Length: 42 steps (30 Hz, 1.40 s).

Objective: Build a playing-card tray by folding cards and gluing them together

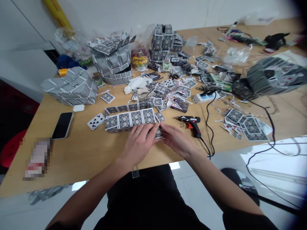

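A flat panel of joined playing cards (130, 119), grey-patterned backs up, lies on the wooden table (91, 153) in front of me. My left hand (138, 142), a ring on one finger, rests on the panel's near right edge with fingers curled down on it. My right hand (174, 137) pinches a single card (158, 131) at the panel's right end, beside the left fingertips. A black and orange glue gun (192, 123) lies just right of my right hand, its cord running off the table edge.
Loose cards (168, 89) litter the table's middle. Curved card-covered shells (72, 86) (114, 64) stand at the back left, another (273, 75) at the right. A black phone (62, 125), white earbud case (78, 108), club card (96, 121) and white power strip (205, 96) lie nearby.
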Available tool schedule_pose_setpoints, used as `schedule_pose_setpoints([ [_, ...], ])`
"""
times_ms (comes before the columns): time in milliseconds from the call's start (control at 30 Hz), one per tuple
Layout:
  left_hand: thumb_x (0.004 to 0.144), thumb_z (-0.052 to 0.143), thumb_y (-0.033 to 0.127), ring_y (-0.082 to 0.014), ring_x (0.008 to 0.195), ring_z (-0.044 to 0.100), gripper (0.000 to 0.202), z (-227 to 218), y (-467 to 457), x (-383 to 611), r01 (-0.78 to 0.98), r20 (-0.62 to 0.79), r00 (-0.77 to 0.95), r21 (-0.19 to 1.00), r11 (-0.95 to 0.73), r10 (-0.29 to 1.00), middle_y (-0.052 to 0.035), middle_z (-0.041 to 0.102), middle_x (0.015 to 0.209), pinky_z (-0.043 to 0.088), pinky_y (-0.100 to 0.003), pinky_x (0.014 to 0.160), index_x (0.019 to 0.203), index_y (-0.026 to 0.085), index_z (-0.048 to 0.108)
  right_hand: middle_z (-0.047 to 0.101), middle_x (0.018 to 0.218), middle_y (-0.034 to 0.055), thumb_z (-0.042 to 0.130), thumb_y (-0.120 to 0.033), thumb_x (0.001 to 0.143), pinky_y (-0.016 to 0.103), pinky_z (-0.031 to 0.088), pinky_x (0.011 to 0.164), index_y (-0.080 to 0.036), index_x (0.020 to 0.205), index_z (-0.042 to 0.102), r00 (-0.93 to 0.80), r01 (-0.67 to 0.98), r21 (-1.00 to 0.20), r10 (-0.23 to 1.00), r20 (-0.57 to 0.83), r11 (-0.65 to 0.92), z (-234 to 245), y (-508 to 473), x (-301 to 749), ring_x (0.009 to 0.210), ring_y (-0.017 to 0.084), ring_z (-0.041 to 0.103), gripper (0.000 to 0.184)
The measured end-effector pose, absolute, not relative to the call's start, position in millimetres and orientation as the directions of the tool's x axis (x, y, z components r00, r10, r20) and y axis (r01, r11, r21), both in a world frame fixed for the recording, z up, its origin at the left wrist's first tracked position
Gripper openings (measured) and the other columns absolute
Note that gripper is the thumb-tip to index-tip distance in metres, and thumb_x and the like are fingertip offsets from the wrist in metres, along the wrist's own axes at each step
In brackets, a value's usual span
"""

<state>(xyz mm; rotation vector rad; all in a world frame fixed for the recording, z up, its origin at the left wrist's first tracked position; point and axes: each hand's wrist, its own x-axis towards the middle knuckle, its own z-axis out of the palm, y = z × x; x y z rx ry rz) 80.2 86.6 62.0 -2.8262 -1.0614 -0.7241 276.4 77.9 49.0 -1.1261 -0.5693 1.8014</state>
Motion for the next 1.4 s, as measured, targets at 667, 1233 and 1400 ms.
schedule_pose_setpoints([
  [667,0.103,0.066,0.033,-0.0349,0.123,0.066,0.035,57.2,169.4,77.9,0.644,0.377,0.660,0.163,-0.748,0.650,-0.0183,0.070,0.134,0.052,-0.053,0.109,0.133,0.018,0.076,0.075,0.089,0.0069,0.073,-0.051,0.092,0.044,0.057,0.092,-0.021,0.091,0.075,0.035,0.112,-0.991,0.997,-0.072,-0.075,13.6,134.3,300.6,0.087,0.022,0.069,0.031],
  [1233,0.101,0.069,0.033,-0.0348,0.122,0.067,0.033,56.7,169.1,82.3,0.640,0.309,0.690,0.161,-0.751,0.654,-0.0172,0.072,0.133,0.053,-0.053,0.108,0.130,0.018,0.078,0.073,0.084,0.0061,0.072,-0.056,0.093,0.041,0.056,0.084,-0.019,0.088,0.074,0.010,0.140,-0.987,0.996,-0.083,-0.084,15.2,134.9,296.5,0.080,0.022,0.066,0.037],
  [1400,0.103,0.068,0.033,-0.0346,0.124,0.067,0.033,58.0,166.9,83.1,0.658,0.280,0.688,0.148,-0.739,0.669,-0.0171,0.071,0.136,0.053,-0.053,0.109,0.131,0.019,0.077,0.075,0.085,0.0063,0.074,-0.057,0.092,0.038,0.058,0.082,-0.020,0.088,0.075,0.021,0.133,-0.987,0.996,-0.091,-0.093,12.8,135.9,295.9,0.083,0.022,0.068,0.038],
])
